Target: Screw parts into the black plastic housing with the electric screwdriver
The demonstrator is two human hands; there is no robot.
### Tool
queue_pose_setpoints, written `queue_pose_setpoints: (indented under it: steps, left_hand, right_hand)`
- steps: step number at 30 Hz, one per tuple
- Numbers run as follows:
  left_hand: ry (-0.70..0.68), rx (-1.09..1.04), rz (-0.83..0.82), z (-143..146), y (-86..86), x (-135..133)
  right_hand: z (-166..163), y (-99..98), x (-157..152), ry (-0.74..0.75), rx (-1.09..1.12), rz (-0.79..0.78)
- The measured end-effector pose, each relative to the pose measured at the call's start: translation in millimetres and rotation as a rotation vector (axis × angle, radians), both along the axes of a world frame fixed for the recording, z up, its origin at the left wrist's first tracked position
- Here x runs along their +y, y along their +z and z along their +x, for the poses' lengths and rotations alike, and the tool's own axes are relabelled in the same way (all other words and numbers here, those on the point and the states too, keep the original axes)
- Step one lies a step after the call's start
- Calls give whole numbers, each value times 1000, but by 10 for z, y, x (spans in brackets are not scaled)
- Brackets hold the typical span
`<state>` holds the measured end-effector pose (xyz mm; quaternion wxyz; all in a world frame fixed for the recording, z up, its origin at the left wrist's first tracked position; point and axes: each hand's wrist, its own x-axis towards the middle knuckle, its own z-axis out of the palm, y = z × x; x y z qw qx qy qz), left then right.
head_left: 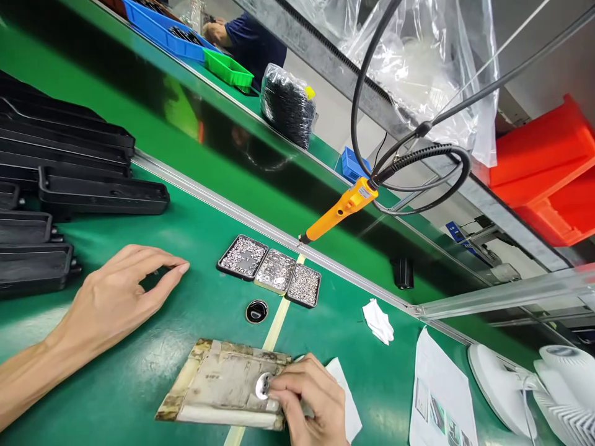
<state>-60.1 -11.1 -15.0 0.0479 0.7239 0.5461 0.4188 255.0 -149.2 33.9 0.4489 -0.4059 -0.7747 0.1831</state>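
Right hand [309, 396] pinches a small metal disc [263, 385] on the worn pad [218, 384], while the loosely spread left hand [118, 294] hovers well apart beside black trays [35, 266].

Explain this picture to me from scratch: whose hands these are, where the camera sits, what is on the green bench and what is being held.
There is no machine here, only a person at work. The single picture comes from a camera worn on that person's head, looking forward and down, so the two bare hands are their own.

The left hand hangs open over the green mat, close to a stack of black plastic trays, holding nothing. The right hand pinches a small shiny metal disc against a worn, stained pad.

Beyond the hands lie three small trays of tiny metal parts, a small black ring, a crumpled white wipe and a printed sheet. An orange electric screwdriver hangs on its cable above the bench. Far off at the top, another person's arm shows beside blue and green bins.
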Motion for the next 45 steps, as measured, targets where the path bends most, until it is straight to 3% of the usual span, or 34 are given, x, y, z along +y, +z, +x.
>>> queue_pose_setpoints:
  steps: [3,8,14,23,32,40,45]
  left_hand:
    - [-2,4,8,7,22,1]
    - [-7,5,3,11,59,-17]
    - [14,10,-23,0,42,-16]
    - [34,13,-60,9,105,-27]
    - [41,11,-63,40,139,-14]
    - [20,6,-68,33,135,-30]
    - [-24,-18,7,14,21,18]
  right_hand:
    - [-38,9,-14,7,-58,34]
    - [-81,5,-71,-99,-163,-60]
    - [-13,-7,-104,-130,-45,-198]
    - [23,95,-129,-105,-225,6]
    - [75,4,-181,-68,-359,7]
    - [72,67,-94,-65,-279,37]
    - [94,-27,-103,-108,-211,108]
